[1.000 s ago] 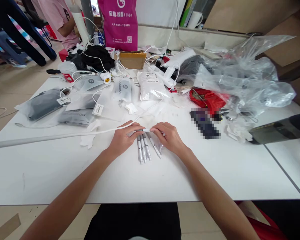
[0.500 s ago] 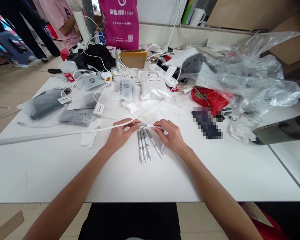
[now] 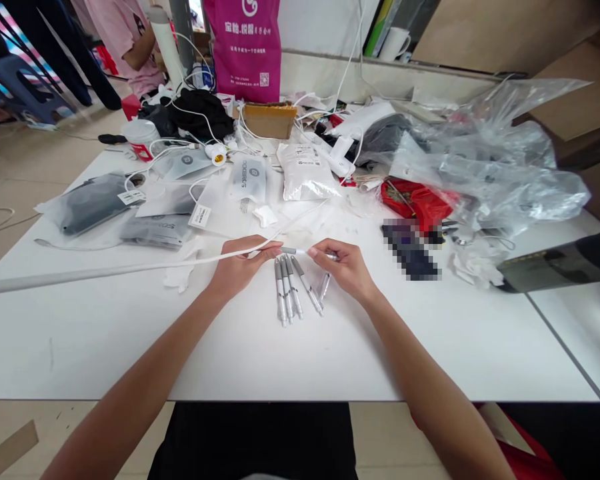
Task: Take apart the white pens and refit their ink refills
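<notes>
1. And here's the change: the right hand (image 3: 344, 265) has slid slightly away from the left hand (image 3: 237, 270), so a bit more of the grey-and-white pen (image 3: 289, 251) now shows between them. For the handling, that means a longer stretch of barrel is bared to view.
2. Both sets of fingers are grasping it: the left pinch at the grey end, the right pinch along the white part, with the pen held roughly level across the gap.
3. Just nearer the wearer than the fingers, a row of three pens (image 3: 287, 293) lies on the white surface (image 3: 260, 360), and one slanted pen (image 3: 307, 287) fans off toward the right hand.
4. Right below the right fingers, there's a clear plastic piece (image 3: 325, 285); what it is, I can't tell.
5. A white cable (image 3: 180, 265) crosses the view at the left fingers.
</notes>
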### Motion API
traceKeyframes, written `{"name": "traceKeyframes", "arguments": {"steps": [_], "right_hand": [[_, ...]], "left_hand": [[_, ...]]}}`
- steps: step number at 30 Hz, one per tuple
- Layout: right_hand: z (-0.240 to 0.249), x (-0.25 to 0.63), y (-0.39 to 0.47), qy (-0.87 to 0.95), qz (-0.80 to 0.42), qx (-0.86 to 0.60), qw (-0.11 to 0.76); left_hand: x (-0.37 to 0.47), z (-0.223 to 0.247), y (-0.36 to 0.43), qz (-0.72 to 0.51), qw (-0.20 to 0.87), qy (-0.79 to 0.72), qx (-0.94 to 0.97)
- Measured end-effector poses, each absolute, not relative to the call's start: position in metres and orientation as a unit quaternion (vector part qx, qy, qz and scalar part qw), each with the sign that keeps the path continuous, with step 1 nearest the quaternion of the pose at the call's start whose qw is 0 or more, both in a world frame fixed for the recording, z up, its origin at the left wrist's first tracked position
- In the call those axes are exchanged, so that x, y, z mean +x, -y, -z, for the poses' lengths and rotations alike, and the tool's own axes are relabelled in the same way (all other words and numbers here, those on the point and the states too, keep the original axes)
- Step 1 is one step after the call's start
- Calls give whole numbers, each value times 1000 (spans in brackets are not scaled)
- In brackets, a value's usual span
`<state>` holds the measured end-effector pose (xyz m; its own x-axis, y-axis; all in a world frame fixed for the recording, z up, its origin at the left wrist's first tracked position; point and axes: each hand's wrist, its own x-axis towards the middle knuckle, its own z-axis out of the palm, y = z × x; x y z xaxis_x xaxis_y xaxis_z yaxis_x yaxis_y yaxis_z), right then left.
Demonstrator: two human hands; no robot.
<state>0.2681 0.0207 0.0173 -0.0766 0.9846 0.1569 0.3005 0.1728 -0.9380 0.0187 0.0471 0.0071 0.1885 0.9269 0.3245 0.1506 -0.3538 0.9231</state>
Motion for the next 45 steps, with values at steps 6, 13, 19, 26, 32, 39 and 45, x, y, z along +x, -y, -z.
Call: {"name": "traceKeyframes", "arguments": {"steps": [6, 13, 19, 26, 32, 39, 45], "right_hand": [[-17, 268, -24, 535, -495, -493, 475], [-9, 266, -32, 469, -480, -464, 578], [-13, 288, -43, 487, -451, -423, 617], [-23, 304, -40, 520, -447, -371, 626], [-26, 304, -38, 486, -487, -316, 654], [-29, 302, -35, 266, -634, -225, 691], [-30, 298, -35, 184, -669, -179, 697]], "left_hand": [[23, -9, -42, -500, 344, -382, 697], [27, -3, -35, -450, 356, -379, 726], [30, -1, -33, -434, 330, -407, 733], [32, -1, -33, -423, 321, -410, 742], [32, -1, -33, -427, 322, -409, 739], [30, 0, -35, -411, 298, -409, 758], [30, 4, -34, -397, 293, -408, 769]]}}
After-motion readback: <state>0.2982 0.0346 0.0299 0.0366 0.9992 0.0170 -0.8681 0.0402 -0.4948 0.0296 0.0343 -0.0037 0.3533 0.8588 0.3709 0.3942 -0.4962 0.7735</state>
